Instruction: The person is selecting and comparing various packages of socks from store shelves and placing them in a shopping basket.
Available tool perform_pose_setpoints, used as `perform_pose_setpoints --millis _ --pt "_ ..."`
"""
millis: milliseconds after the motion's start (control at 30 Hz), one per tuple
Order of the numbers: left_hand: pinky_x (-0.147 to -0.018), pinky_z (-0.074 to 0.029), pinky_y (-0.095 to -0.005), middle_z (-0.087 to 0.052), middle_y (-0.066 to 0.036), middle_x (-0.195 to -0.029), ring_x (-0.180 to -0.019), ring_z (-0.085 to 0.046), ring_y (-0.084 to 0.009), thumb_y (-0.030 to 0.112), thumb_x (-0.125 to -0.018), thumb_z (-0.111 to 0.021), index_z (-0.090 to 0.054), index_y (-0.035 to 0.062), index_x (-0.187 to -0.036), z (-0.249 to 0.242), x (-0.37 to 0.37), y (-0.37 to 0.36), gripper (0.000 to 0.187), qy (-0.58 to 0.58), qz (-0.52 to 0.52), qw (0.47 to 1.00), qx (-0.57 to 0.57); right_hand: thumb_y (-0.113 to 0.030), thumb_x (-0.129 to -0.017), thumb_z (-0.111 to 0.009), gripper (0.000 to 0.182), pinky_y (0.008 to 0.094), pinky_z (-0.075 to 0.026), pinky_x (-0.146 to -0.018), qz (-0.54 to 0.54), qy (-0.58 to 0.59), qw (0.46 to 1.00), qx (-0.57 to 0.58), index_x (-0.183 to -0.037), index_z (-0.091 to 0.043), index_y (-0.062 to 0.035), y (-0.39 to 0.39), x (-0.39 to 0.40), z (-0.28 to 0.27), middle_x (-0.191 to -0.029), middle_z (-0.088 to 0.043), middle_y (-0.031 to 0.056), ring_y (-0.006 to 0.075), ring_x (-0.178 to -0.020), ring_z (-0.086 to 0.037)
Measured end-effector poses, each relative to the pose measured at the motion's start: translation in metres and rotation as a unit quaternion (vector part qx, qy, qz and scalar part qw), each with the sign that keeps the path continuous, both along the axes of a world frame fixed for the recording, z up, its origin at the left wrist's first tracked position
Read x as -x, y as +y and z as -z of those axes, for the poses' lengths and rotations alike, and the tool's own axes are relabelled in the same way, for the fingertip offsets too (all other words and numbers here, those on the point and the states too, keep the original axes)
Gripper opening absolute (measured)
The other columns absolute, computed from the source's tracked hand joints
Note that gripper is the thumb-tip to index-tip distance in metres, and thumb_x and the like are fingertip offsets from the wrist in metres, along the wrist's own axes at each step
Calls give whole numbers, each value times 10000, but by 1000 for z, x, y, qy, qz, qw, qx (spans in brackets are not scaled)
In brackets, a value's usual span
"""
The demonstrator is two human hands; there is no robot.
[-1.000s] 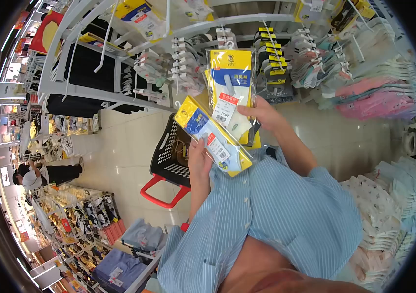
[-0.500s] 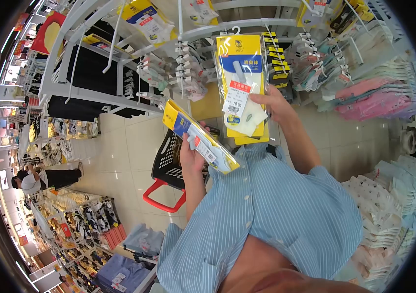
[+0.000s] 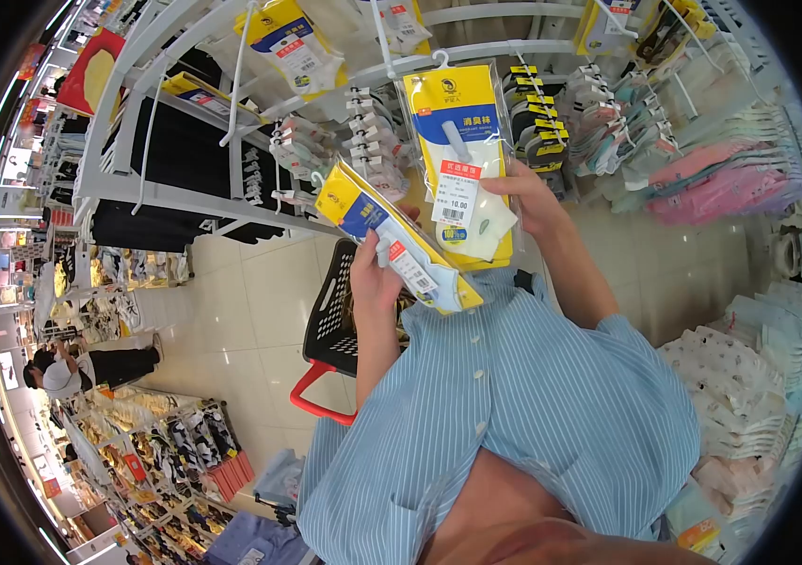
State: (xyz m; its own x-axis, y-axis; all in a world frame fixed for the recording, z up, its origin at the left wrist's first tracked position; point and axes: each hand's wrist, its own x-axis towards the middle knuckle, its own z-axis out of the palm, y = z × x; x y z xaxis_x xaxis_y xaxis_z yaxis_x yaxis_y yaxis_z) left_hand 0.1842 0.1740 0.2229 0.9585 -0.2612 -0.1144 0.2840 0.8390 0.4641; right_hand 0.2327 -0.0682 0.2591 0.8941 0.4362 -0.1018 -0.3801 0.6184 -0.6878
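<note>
Packets (image 3: 453,89), yellow-and-blue with red-topped tags (image 3: 457,192), fill the left hand (image 3: 375,281) and right hand (image 3: 533,200), each grip closed.

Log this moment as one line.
left hand: holds pale-blue sock pack | right hand: holds white sock pack, upright | black basket: partly behind left hand

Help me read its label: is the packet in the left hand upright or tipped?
Tipped: the packet slants in the left hand, its hooked top toward the picture's upper left, its bottom toward the lower right.
</note>
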Motion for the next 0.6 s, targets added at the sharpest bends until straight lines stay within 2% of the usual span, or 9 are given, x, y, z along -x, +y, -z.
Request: perform_pose_setpoints --millis 267,367,467,567,600 --pt "-1030 -315 -470 -416 -164 -1340 -1227 -418 -292 305 -900 -510 -330 -38 -1333 26 -8 6 581 30 82 995 52 -63 -783 -603 476 338 -487 -870 -1 14 1000 7 -1227 -463 39 18 3 2 -1154 -580 139 223 -1010 -602" --pt "-1028 -315 -472 -402 -161 -1352 -1232 -410 -299 313 -903 -504 -320 -28 -1344 25 -7 3 588 -22 95 990 99 -79 -778 -614 485 335 -491 -861 2 11 999 46 -1224 -466 40 19 4 0 -1155 -580 137 215 -1004 -604" --pt "-1028 -322 -455 -379 -175 -1365 -1235 -408 -297 328 -902 -500 -253 -17 -1378 23 -4 7 638 -4 99 992 77 -99 -772 -626 489 327 -494 -848 -2 -6 995 99 -1216 -474 40 20 5 -6 -1147 -582 132 197 -990 -607" --pt "-1013 -347 -428 -357 -195 -1373 -1231 -414 -291 342 -898 -499 -166 -17 -1404 13 -3 11 704 -15 145 973 176 -120 -762 -644 495 316 -495 -840 -8 -12 989 150 -1204 -485 37 22 5 -10 -1134 -587 125 185 -986 -605" --pt "-987 -377 -408 -361 -209 -1364 -1220 -425 -283 342 -890 -510 -117 -20 -1411 16 -4 15 746 -12 154 972 175 -127 -758 -651 497 311 -495 -838 -10 -9 986 166 -1199 -489 36 24 6 -9 -1129 -588 122 182 -987 -604"
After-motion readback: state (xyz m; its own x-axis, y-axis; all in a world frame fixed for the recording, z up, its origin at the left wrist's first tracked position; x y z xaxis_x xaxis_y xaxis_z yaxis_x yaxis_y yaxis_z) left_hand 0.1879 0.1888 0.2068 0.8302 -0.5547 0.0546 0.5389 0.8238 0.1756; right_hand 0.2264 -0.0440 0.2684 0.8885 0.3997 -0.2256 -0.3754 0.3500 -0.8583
